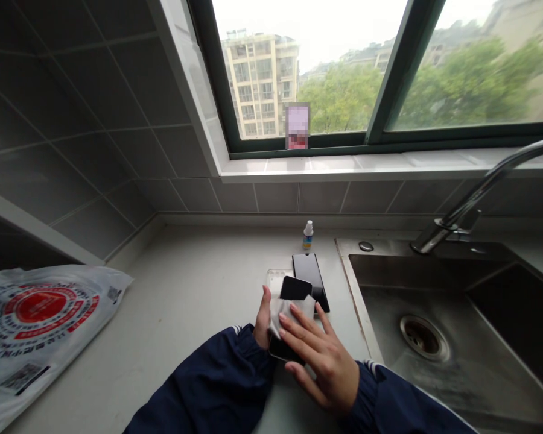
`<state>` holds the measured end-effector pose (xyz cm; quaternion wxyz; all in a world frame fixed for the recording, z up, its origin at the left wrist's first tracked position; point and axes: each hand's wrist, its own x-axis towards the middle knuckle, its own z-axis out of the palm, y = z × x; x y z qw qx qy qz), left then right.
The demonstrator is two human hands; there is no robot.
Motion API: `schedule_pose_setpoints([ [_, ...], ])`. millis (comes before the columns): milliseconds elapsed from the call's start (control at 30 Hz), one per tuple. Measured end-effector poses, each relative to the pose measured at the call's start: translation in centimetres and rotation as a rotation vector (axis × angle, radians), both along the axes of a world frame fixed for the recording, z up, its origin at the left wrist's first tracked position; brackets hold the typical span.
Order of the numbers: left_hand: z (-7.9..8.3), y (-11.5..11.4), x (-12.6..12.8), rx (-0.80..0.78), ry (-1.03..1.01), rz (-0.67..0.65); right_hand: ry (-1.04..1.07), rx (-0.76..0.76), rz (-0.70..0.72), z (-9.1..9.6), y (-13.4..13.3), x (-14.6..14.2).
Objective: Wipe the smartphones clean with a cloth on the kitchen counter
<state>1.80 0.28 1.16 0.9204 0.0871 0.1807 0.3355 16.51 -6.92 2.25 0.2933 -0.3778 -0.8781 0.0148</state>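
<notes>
The left hand (263,317) is gripping a black smartphone (295,288) just above the worktop, thumb running up its side edge, phone tilted with the top end pointing away from the person. A white cloth (294,314) is wrapping around the phone's middle. The right hand (321,363) is pressing that cloth onto the phone, fingers spread and not clenched, so it is holding the cloth in place with an open-looking hand.

Right behind the held phone, a second black smartphone (310,281) is lying flat on the worktop (185,295), partly overlapping a clear rectangular sheet (275,281), possibly a screen protector, though hard to tell. A small white-capped dropper bottle (308,235) is standing upright further back near the tiled wall (95,132). To the left, a white printed plastic bag (36,325) is lying on the worktop, well apart from the hands. To the right is a stainless steel sink (416,313) with a chrome faucet (475,202) arching over it. Navy sleeves (217,380) are covering both forearms. A green-framed window (298,141) is running above the wall.
</notes>
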Motion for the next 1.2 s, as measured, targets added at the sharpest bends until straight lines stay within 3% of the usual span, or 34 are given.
schedule_pose_setpoints([
  [200,-0.5,0.8,-0.4,0.002,0.07,0.091,0.062,-0.013,0.076,0.4,-0.6,-0.6],
  [433,-0.9,0.6,-0.4,-0.082,0.03,-0.027,-0.005,-0.051,0.076,0.4,-0.9,-1.4],
  [633,-1.3,0.3,-0.5,-0.004,-0.012,-0.121,-0.104,-0.028,-0.004,0.3,-0.5,-0.7],
  [867,-0.5,-0.5,0.4,0.077,-0.034,0.061,-0.119,0.006,-0.138,-0.8,0.6,0.1],
  [1200,-0.1,0.0,0.4,0.246,-0.089,0.044,-0.009,0.003,-0.236,-1.5,1.3,1.4],
])
